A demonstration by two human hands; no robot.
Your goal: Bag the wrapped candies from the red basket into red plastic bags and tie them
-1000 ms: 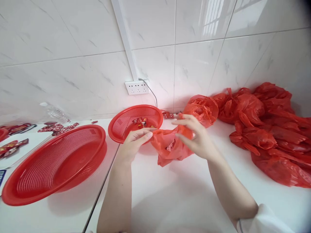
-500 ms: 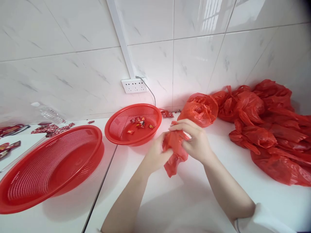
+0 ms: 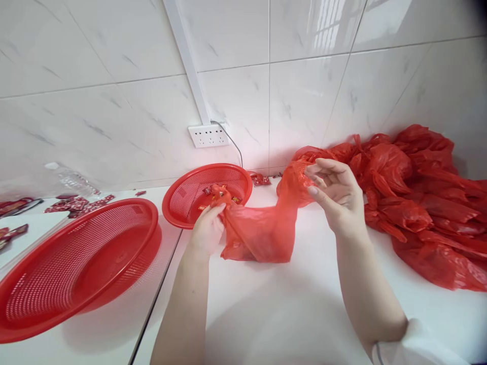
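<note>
Packets point(image 3: 236, 199) lie in one basket point(image 3: 181, 200), between another basket point(image 3: 110, 258) and heaped bags point(image 3: 413, 177).

Left hand point(image 3: 207, 230): bare; thumb point(image 3: 218, 209) laid along the top, fingers closed in a pinch, back of the hand toward the lower left; left wrist point(image 3: 198, 255): nearly straight; left forearm point(image 3: 182, 309): bare, rising steeply over the bench point(image 3: 266, 324) toward its far edge, one small dark spot on the skin. Right hand point(image 3: 342, 200): bare, raised higher than the left; fingers curved, thumb point(image 3: 321, 197) apart from them, palm turned inward; right wrist point(image 3: 349, 237): nearly straight; right forearm point(image 3: 367, 289): bare, slanting up and leftward from the bent elbow point(image 3: 391, 327).
</note>
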